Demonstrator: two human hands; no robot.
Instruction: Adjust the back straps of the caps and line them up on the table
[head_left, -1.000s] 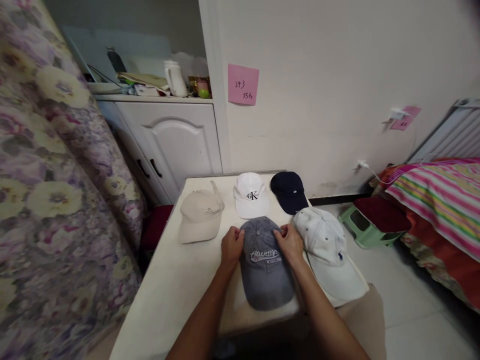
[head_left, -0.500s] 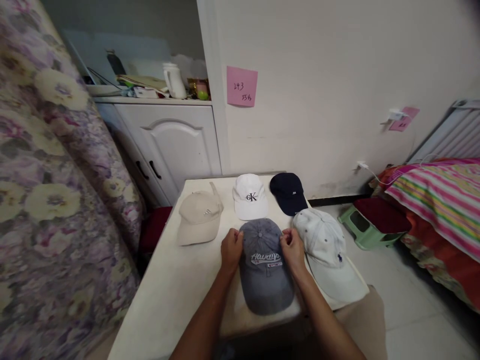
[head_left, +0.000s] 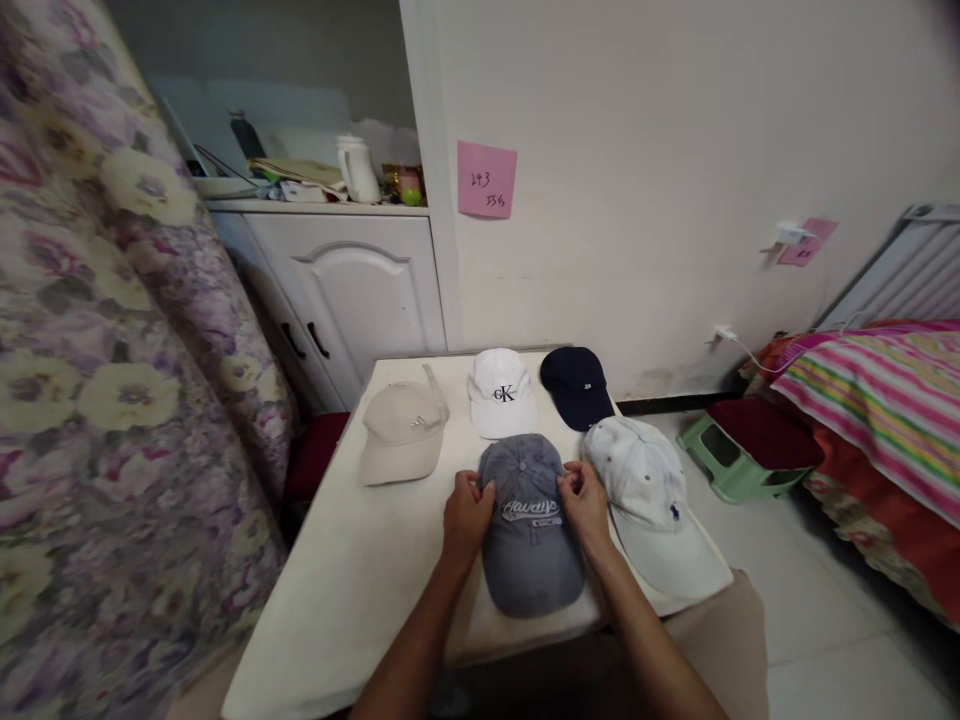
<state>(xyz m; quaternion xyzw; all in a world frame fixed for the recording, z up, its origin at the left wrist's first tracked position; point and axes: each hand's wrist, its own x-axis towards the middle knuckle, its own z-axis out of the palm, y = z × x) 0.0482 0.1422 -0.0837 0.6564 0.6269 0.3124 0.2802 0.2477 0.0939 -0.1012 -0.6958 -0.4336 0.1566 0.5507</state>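
Note:
A dark grey baseball cap (head_left: 534, 565) with white lettering lies at the near side of the table, its brim toward me. My left hand (head_left: 469, 510) pinches the cap's left edge between thumb and fingers. On the opposite edge, my right hand (head_left: 583, 502) is closed in a similar pinch. Just right of that hand sits a pale denim cap (head_left: 645, 480) with a small dark logo. Behind the grey cap are a white cap (head_left: 501, 400) with black letters and a navy cap (head_left: 576, 385). A beige cap (head_left: 401, 440) rests to the left.
The caps lie on a cream table (head_left: 337, 580) against the wall. At left hang floral curtains (head_left: 142, 350) beside a white cabinet (head_left: 367, 290). A green stool (head_left: 720, 465) with a dark red top stands at right, near a bed with a striped cover (head_left: 885, 400).
My left hand has slid slightly down the grey cap's left edge, its thumb now over the fabric. The view has shifted a little; the other caps stay in place.

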